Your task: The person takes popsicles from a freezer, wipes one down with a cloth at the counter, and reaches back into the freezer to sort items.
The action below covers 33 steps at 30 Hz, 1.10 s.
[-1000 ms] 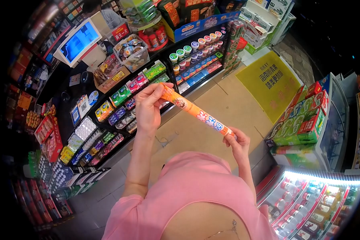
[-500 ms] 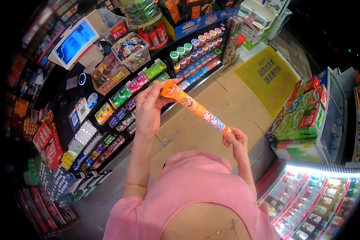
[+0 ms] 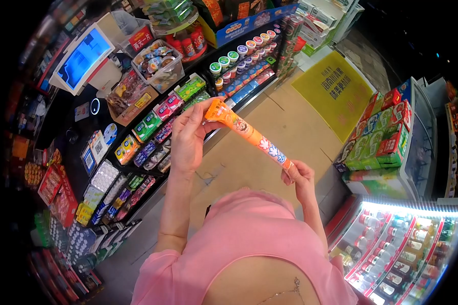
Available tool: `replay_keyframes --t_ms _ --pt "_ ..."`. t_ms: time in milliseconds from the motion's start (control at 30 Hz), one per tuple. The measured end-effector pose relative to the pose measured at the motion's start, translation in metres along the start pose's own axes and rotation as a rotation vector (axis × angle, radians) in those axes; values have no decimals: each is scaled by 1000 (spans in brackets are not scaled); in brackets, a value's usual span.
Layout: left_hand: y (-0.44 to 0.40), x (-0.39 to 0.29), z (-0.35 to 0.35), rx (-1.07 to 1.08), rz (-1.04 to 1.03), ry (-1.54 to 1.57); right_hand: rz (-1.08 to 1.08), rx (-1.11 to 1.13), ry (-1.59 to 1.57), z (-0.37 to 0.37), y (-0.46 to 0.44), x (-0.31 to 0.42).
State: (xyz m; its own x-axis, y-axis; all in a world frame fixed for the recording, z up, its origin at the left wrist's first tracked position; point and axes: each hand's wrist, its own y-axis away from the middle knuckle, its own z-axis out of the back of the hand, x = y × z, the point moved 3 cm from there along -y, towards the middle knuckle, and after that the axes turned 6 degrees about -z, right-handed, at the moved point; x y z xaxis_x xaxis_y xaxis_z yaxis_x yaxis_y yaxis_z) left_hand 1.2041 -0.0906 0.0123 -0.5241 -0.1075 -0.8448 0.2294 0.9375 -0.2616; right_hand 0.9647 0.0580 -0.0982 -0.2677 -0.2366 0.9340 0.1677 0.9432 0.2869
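A long, slim orange snack packet (image 3: pixel 247 131), printed with a cartoon figure and blue and white flowers, slants down to the right before my chest. My left hand (image 3: pixel 190 134) is closed on its wider, crimped upper end, thumb and fingers pinching there. At the narrow lower end, my right hand (image 3: pixel 301 179) grips the packet between thumb and curled fingers. What is inside the wrapper cannot be seen.
Gum packs (image 3: pixel 147 126) and lidded tubs (image 3: pixel 234 56) line the counter rack to the left. Behind stand a screen (image 3: pixel 84 58) and a snack bin (image 3: pixel 160 68). A yellow mat (image 3: pixel 333 94) lies ahead; stacked cartons (image 3: pixel 381 132) and a lit drinks cooler (image 3: pixel 392 249) are at right.
My view has turned slightly, so the shop surroundings sit a little farther left. Both hands keep their hold on the packet, and its position before me is nearly the same.
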Motion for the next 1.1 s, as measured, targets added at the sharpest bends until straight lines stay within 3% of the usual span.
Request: replay_keyframes --t_ms 467,967,1033,1100 --pt "-30 44 -48 41 22 1 -3 -29 -7 63 -20 15" --pt "-90 138 -208 139 98 46 -10 -58 -135 227 -46 69" --pt "-100 160 -229 265 170 162 -128 141 -272 245 -42 76" --pt "-110 183 -249 287 213 201 -139 162 -314 267 -41 79"
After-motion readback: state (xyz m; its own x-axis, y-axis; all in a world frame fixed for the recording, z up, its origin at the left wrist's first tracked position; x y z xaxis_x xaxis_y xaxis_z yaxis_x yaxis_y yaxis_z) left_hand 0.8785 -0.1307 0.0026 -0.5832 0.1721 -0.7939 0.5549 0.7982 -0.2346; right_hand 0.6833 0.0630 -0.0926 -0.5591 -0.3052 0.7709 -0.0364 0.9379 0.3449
